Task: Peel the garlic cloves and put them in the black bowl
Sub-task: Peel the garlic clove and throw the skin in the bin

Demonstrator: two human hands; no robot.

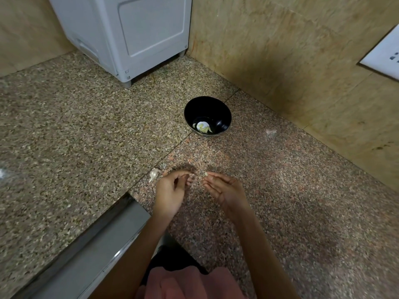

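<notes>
Garlic cloves (203, 127): peeled and pale, lying in the bottom of the black bowl (216, 106).
Bowl position: on the speckled stone counter (64, 126), near the wall corner, well beyond both hands.
Unpeeled clove (154, 174): on the counter, just beside the left hand (170, 192).
Left hand state: fingers curled toward the thumb; whether they hold anything cannot be told.
Right hand (223, 187): palm up, thumb and forefinger pinching a small pale scrap (206, 174).
Spacing: hands near each other, not touching.
White appliance (129, 33): at the counter's back.
</notes>
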